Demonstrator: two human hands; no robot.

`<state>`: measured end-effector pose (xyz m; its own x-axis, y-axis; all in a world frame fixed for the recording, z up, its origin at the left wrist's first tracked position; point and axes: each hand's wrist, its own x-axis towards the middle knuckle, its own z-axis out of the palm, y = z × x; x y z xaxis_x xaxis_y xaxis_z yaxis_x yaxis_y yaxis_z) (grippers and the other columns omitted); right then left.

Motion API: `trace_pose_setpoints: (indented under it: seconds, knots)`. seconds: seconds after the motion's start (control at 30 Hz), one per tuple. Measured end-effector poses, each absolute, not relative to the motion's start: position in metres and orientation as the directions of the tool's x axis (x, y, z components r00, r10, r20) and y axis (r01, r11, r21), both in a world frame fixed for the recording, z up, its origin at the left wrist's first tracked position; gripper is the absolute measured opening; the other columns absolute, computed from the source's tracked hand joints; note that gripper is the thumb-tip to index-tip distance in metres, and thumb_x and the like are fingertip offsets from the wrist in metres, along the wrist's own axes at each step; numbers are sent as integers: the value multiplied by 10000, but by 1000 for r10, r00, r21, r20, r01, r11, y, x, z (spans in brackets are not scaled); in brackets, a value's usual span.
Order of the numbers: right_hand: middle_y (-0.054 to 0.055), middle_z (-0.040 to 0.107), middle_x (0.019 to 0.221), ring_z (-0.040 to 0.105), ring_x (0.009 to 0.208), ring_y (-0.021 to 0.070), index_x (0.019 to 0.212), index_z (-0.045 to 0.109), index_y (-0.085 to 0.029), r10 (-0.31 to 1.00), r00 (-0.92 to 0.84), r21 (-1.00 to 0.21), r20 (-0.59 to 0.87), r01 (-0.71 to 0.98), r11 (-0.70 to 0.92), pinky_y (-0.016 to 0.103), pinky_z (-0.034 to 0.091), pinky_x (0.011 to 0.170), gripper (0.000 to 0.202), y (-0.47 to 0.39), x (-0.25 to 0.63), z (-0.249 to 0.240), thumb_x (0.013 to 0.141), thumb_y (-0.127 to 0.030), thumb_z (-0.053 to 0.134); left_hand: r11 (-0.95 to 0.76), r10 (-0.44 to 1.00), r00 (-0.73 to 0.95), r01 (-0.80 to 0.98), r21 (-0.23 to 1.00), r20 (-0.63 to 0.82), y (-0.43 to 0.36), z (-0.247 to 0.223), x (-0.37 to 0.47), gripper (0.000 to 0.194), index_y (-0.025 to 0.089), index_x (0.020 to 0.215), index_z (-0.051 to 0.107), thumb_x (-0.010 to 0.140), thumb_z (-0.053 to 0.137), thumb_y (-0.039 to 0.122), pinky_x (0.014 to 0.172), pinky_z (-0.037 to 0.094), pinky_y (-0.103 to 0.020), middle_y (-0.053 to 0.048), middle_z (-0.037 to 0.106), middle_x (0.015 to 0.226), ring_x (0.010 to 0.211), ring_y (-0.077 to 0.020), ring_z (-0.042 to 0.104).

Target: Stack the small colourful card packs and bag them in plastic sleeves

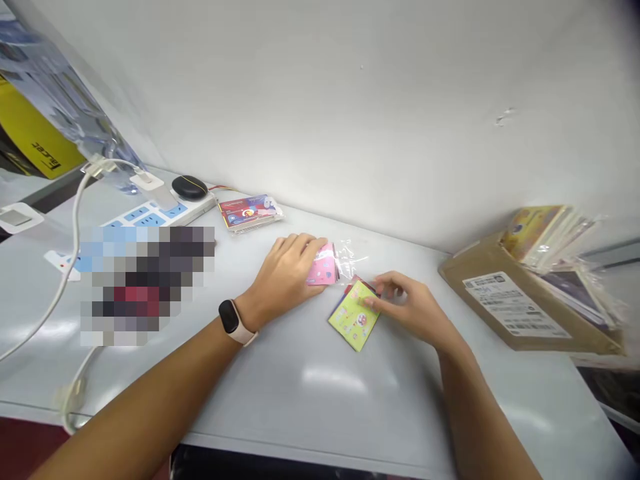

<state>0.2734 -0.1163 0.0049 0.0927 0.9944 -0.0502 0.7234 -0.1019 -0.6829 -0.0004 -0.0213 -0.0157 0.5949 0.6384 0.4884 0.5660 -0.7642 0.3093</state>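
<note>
My left hand [293,270], with a band on its wrist, is closed over a pink card stack [323,265] on the table. Clear plastic wrap [350,260] sticks out to the right of that stack. Between thumb and fingers, my right hand [400,303] pinches the upper right edge of a yellow-green card stack [355,317]. Red and purple edges show behind the yellow-green top card. The two stacks are near each other, the green one lower and tilted.
A wrapped card stack [250,212] lies by the wall. At the right stands a cardboard box [500,300] of wrapped cards. A power strip [150,217], black round case [189,187], white cable [76,233] and blurred-out item are at left.
</note>
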Motion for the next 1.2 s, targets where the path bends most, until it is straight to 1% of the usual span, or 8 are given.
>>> trace_pose_setpoints:
  seconds: [0.13, 0.23, 0.43, 0.6, 0.8, 0.9, 1.0, 1.2]
  knots:
    - [26, 732, 945, 630, 839, 241, 921, 733, -270, 994, 80, -592, -71, 799, -106, 378, 512, 737, 429, -117, 271, 2, 679, -554, 946, -758, 646, 597, 572, 313, 475, -21, -15, 0, 591, 174, 1401, 549, 853, 759, 239, 972, 506, -471, -147, 697, 1291, 1180, -350, 659]
    - [22, 715, 944, 626, 842, 237, 925, 709, -260, 992, 91, -573, -93, 809, -128, 365, 506, 739, 441, -118, 271, 0, 679, -543, 942, -759, 645, 596, 574, 309, 478, -21, -16, 0, 595, 172, 1396, 555, 845, 768, 243, 962, 507, -470, -145, 698, 1283, 1169, -346, 657]
    - [6, 672, 897, 588, 806, 220, 902, 689, -266, 989, 120, -588, -85, 795, -147, 334, 479, 700, 423, -119, 265, 7, 673, -515, 943, -757, 648, 592, 570, 320, 479, -20, -18, 0, 592, 196, 1407, 554, 854, 758, 242, 972, 499, -462, -139, 696, 1300, 1177, -339, 651]
    - [9, 677, 863, 561, 772, 211, 857, 678, -260, 987, 142, -644, -78, 748, -159, 324, 443, 669, 432, -119, 264, 11, 659, -535, 947, -763, 639, 588, 568, 310, 496, -20, -19, 0, 585, 164, 1403, 553, 860, 754, 250, 972, 492, -463, -146, 699, 1290, 1170, -337, 652]
    - [14, 689, 851, 569, 814, 225, 849, 715, -252, 973, 175, -666, -148, 710, -229, 347, 437, 727, 403, -117, 268, 14, 664, -541, 927, -767, 633, 587, 564, 305, 505, -20, -20, 0, 579, 170, 1402, 553, 864, 749, 252, 953, 490, -456, -142, 704, 1291, 1160, -337, 654]
    - [22, 704, 879, 573, 842, 234, 897, 753, -254, 968, 185, -675, -171, 694, -252, 360, 439, 751, 409, -116, 268, 14, 661, -546, 915, -763, 639, 588, 566, 311, 496, -20, -19, 0, 575, 168, 1397, 561, 860, 751, 244, 956, 492, -455, -141, 703, 1292, 1163, -334, 655]
    - [29, 724, 909, 573, 862, 242, 960, 788, -261, 967, 184, -679, -175, 689, -254, 373, 439, 771, 428, -115, 269, 14, 670, -550, 910, -760, 643, 586, 569, 315, 493, -21, -18, 0, 578, 184, 1403, 565, 861, 755, 247, 968, 491, -452, -137, 698, 1301, 1176, -333, 653]
    - [33, 732, 894, 563, 836, 233, 922, 777, -251, 976, 149, -697, -159, 684, -218, 373, 435, 768, 401, -116, 273, 11, 705, -564, 903, -760, 643, 584, 569, 315, 496, -21, -18, 0, 578, 182, 1404, 569, 861, 757, 245, 957, 491, -451, -135, 699, 1287, 1151, -331, 656]
